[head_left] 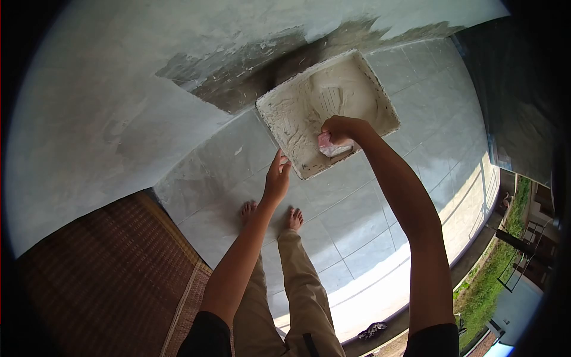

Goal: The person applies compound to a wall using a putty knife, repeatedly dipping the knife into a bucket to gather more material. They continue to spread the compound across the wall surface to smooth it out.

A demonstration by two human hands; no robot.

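grey-white skimmed wall (107, 119) across the upper left, smooth and pale. along its foot, a darker rough band (250, 83), patchy, unfinished by the look of it. below that, pale floor tiles (357, 220) in large squares with thin joints, sun glare toward the far right edge. brown woven mat (107, 268) over the lower left corner. open porch or veranda, judging by the grass (493, 279) and some dark framework beyond the floor's edge on the right.

square tray (282, 140) flat on the tiles, close against the wall foot, caked all over in off-white plaster (324, 95), ridged drag marks through the middle.

khaki trouser legs (303, 285) straight down the centre, bare feet (292, 219) on the tiles just short of the tray.

left hand (277, 178) loose and fairly wide, fingers straight, thumb apart, up at the tray's near rim. touching or just short of it, cannot tell.

right hand (340, 128) closed in a fist round a small pinkish tool (330, 146), pressed down into the tray near its front edge. exact kind of tool too small to tell.

judged step: scraping up or loading plaster from tray onto tool. next move calls for a steadied tray under the left hand, a firm drag toward the rim, then a level lift to keep the load off the tiles.
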